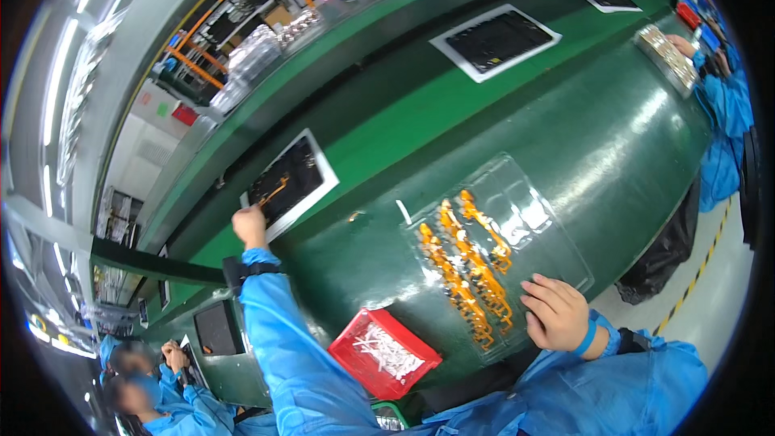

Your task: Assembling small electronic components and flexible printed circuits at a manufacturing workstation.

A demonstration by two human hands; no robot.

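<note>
- Workshop bay: one dark green table (347, 262), with a brighter green belt (387, 125) running along its far side.
- Black panel (299, 168), one, on a white sheet (329, 181), lying on the belt ahead and to the person's left; a loose orange strip (279, 186) shows over it at a slant.
- Left hand (251, 228), bare, at the panel's near corner; fingertips not clear from where I stand, so whether the grip has strip, sheet or nothing, I cannot tell.
- Right hand (559, 312), with blue wrist band (588, 337); grip relaxed, fingers spread, nothing seen in it, at the near right part of the tray.
- Clear tray (557, 234), one, on the table; orange strips (456, 284) in it, three rows roughly side by side.
- Red bin (345, 345), one, left of the tray, holding small white pieces (386, 353).
- Handling note, my judgement: take thin strips by the ends, avoid creases, line up before pressing, and steady the sheet against skewing.
</note>
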